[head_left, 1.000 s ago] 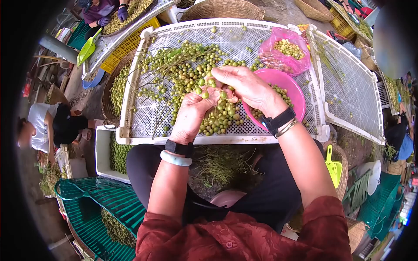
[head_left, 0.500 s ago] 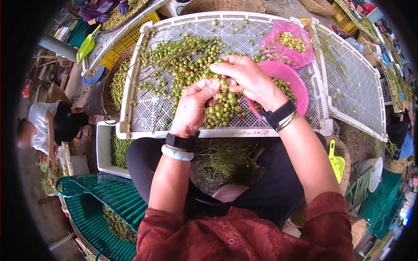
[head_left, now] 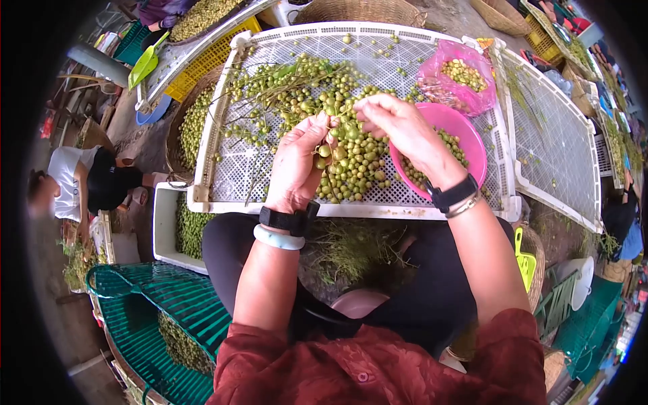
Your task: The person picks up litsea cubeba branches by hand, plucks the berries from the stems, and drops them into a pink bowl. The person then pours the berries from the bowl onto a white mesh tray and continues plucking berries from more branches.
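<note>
Over the white perforated plastic tray [head_left: 378, 210], a sprig of small round green fruits [head_left: 335, 128] sits between both hands. Left hand [head_left: 297, 165]: closed around the sprig's stems. Right hand [head_left: 405, 131]: fingertips pinched narrow on the sprig's top. Heap of loose green fruits [head_left: 358, 172] beneath. Round pink plastic bowl [head_left: 474, 145], holding fruits, just right; pink plastic bag [head_left: 466, 101] behind it.

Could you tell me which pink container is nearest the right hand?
The pink bowl, just under the right hand; the pink bag sits farther back.
</note>
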Motion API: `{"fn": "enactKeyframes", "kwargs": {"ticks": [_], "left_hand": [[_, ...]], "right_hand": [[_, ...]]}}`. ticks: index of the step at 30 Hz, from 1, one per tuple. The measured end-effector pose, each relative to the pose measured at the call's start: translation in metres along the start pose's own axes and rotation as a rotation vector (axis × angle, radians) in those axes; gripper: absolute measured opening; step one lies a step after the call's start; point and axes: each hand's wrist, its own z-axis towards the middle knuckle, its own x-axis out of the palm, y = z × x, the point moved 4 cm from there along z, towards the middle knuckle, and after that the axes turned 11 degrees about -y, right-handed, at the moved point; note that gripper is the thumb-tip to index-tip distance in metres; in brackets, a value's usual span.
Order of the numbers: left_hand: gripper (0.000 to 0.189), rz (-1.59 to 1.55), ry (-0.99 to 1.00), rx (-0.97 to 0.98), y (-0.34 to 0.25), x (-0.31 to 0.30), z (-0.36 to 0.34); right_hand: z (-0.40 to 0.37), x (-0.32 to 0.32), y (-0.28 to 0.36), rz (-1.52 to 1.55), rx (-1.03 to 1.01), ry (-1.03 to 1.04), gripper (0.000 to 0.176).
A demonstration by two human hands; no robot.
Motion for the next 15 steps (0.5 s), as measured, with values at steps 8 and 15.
{"fn": "enactKeyframes", "kwargs": {"ticks": [8, 15], "left_hand": [[0.015, -0.118, -0.099, 0.028, 0.006, 0.015, -0.002], [0.015, -0.151, -0.01, 0.008, 0.008, 0.018, -0.006]], "right_hand": [[-0.019, 0.012, 0.014, 0.175, -0.152, 0.096, 0.018], [-0.02, 0.013, 0.014, 0.178, -0.185, -0.001, 0.014]]}}
